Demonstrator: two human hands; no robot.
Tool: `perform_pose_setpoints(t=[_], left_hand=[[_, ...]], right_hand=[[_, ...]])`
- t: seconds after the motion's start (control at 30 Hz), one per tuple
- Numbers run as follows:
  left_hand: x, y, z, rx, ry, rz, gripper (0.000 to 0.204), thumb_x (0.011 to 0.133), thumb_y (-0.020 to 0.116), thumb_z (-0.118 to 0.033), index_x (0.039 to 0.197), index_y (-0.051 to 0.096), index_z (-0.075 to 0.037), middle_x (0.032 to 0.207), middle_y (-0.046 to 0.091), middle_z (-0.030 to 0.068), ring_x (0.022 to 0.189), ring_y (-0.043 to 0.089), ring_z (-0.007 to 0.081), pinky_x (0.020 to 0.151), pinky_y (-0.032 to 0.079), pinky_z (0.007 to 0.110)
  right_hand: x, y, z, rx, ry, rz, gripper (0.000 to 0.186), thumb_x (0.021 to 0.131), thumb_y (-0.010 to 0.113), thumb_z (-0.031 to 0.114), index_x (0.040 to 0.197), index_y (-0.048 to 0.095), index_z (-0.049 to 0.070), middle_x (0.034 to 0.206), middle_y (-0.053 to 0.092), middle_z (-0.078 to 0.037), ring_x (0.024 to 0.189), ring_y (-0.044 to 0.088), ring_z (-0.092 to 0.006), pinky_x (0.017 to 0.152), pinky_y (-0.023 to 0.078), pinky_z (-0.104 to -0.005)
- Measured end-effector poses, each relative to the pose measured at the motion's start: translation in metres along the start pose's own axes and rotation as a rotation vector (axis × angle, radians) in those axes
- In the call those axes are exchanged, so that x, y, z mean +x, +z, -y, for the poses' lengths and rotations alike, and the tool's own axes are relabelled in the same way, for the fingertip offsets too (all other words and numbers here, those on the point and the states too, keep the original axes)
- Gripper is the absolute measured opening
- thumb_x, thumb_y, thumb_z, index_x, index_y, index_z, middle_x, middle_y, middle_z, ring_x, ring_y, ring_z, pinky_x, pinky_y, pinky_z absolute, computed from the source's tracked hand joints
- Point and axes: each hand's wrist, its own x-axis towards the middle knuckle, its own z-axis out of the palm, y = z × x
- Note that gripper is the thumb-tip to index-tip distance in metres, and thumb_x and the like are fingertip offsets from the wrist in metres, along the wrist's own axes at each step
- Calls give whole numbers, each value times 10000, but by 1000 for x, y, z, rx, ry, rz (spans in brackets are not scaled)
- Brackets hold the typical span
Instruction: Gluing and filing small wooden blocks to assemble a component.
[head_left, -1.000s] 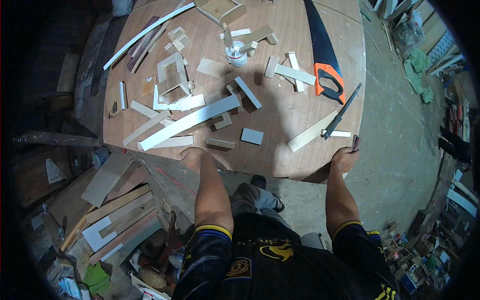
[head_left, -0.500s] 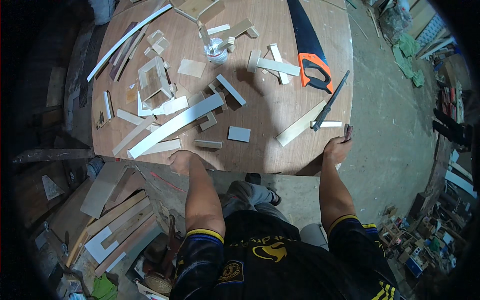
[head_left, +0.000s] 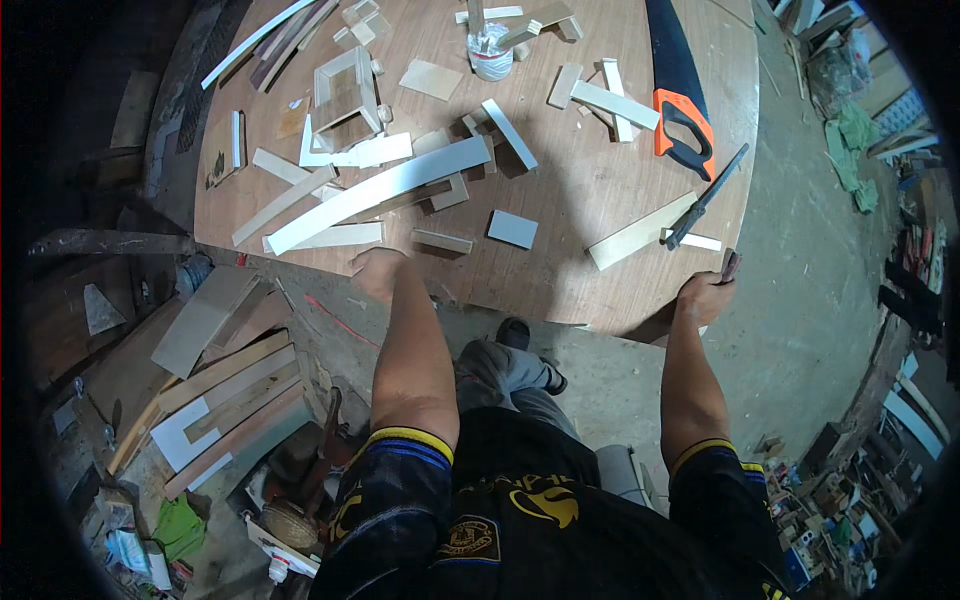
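Worktop (head_left: 555,265) viewed from above, both hands at its near edge; the left hand (head_left: 380,273) is bent against the edge, its fingertips hidden, so that whether it grips or merely rests cannot be told; the right hand (head_left: 706,296), at the near right corner, is curled around a dark brown piece (head_left: 732,265), which projects past the fingers; just beyond it, a slim dark tool (head_left: 712,192) lies across a short pale strip (head_left: 705,242), beside a longer pale board (head_left: 638,233); farther away lies an orange-handled handsaw (head_left: 680,98); nearest the left hand are a small wooden block (head_left: 442,241) and a pale batten (head_left: 340,236).
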Motion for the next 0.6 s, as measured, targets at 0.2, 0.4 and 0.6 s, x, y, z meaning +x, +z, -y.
perform_pose_setpoints(t=[0.2,0.4,0.6], left_hand=[[-4,-12,-2,13,5,103,554,973,306,-412,1091,582,54,989,664,281,940,658,435,847,504,546],[-6,-18,1,-51,30,138,564,974,298,-404,1092,572,75,1024,654,289,966,648,445,858,509,547],[0,-9,-1,-32,5,102,552,971,308,-394,1109,563,75,1023,654,290,971,650,441,859,514,547]], right_hand=[[3,4,-7,17,-4,4,464,905,410,324,1247,520,31,1183,602,-235,1071,568,-447,914,432,-525],[6,12,-13,-10,-47,-61,378,909,425,296,1150,530,25,1109,602,-232,1010,578,-445,874,438,-538],[2,5,-6,-24,4,18,440,909,426,325,1223,513,29,1207,583,-232,1082,561,-442,904,436,-525]])
